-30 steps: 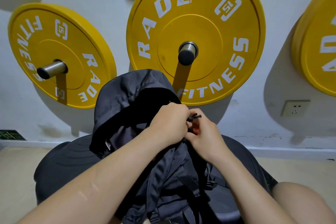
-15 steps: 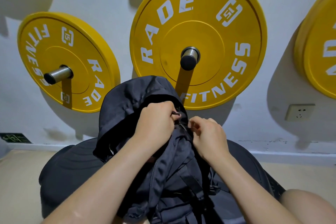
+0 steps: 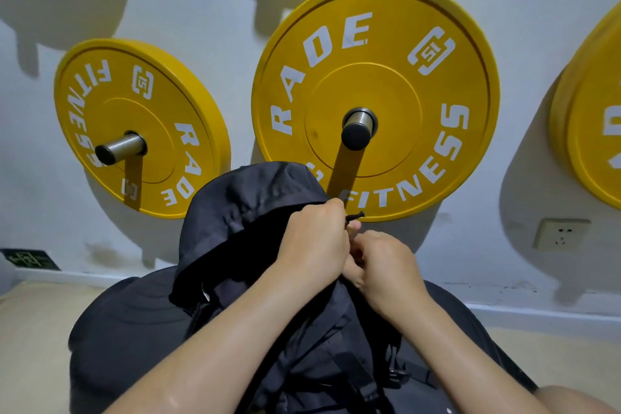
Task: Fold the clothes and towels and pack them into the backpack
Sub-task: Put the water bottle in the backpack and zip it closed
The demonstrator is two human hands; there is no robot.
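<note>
One head-worn camera, looking forward and down from the wearer's eye line.
The wide lens sits close over the work: both forearms run in from the bottom edge, and the left hand (image 3: 314, 245) and right hand (image 3: 389, 265) meet just below mid-frame on the dark backpack (image 3: 242, 212), which fills the lower middle. It faces the white wall (image 3: 174, 10) nearly square on (the lens bows the edges), so the middle yellow weight plate (image 3: 376, 77) hangs right above the hands, a wall socket (image 3: 561, 233) sits at the right, and a strip of pale floor (image 3: 30, 329) shows at lower left.
</note>
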